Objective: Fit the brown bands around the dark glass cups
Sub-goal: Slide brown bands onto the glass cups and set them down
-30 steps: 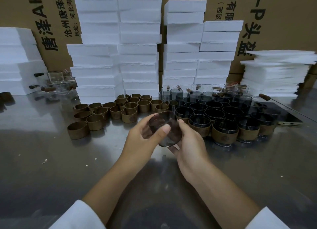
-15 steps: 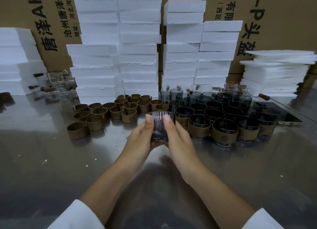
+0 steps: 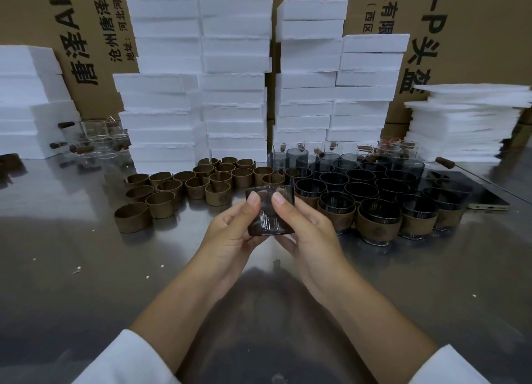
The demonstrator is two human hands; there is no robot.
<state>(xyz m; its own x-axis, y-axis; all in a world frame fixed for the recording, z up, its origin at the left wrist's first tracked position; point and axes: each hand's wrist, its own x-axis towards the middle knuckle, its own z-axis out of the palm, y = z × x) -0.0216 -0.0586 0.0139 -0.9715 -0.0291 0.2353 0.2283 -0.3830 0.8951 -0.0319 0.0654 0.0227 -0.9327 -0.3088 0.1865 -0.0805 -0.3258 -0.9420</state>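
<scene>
Above the near desk (image 3: 86, 283), left hand (image 3: 230, 237) and right hand (image 3: 309, 237) each have their grip curled round 1 upright dark glass cup (image 3: 269, 214), thumbs on its near wall. Farther left, loose brown bands (image 3: 172, 186) stand on the desk; farther right, banded cups (image 3: 377, 222). At the far edge, white foam blocks (image 3: 201, 96) in stacks.
</scene>
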